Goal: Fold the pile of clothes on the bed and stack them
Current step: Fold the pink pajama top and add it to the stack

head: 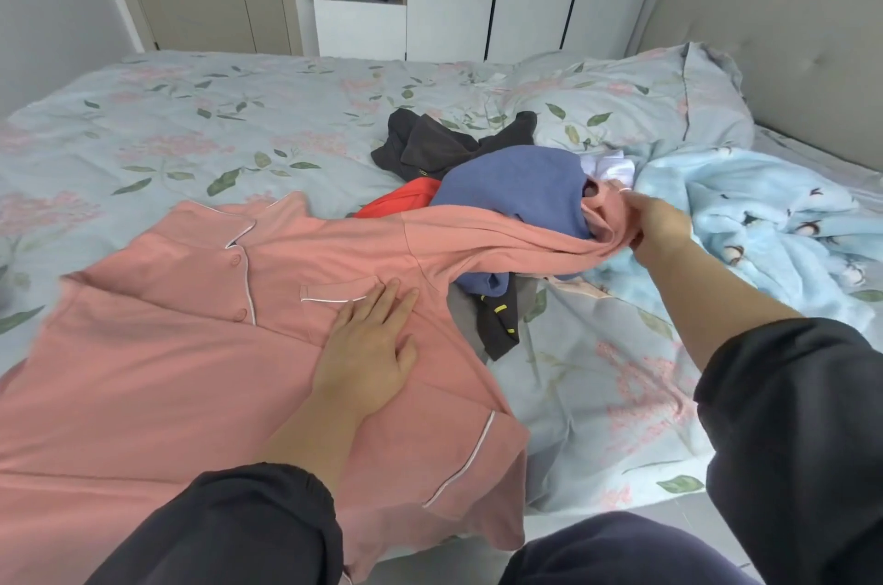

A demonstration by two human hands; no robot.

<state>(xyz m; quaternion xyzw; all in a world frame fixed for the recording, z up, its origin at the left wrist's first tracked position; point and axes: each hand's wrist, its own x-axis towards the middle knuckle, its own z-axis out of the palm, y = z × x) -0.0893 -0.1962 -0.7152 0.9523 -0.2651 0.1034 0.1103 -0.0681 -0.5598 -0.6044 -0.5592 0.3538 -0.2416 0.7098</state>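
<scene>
Head view. A pink pyjama shirt (pixel 167 345) lies front-up and spread on the near part of the bed (pixel 191 116), collar towards the far side.

The left hand (pixel 368 345) rests palm-down on the shirt, its fingers (pixel 382 302) straight and slightly apart, the tips touching the lower edge of the chest pocket (pixel 334 293).

The right hand (pixel 662 226) holds the cuff end of the shirt's sleeve (pixel 501 231), fingers (pixel 635 202) curled tight round the bunched cloth. The sleeve stretches from the shoulder to that hand across the pile of clothes (pixel 478 183).

The pile lies just right of the shirt: a blue garment (pixel 516 183) on top, a dark grey one (pixel 430 145) behind, a red one (pixel 401 200) at the left. A light blue blanket (pixel 764 211) lies beyond the right hand.
</scene>
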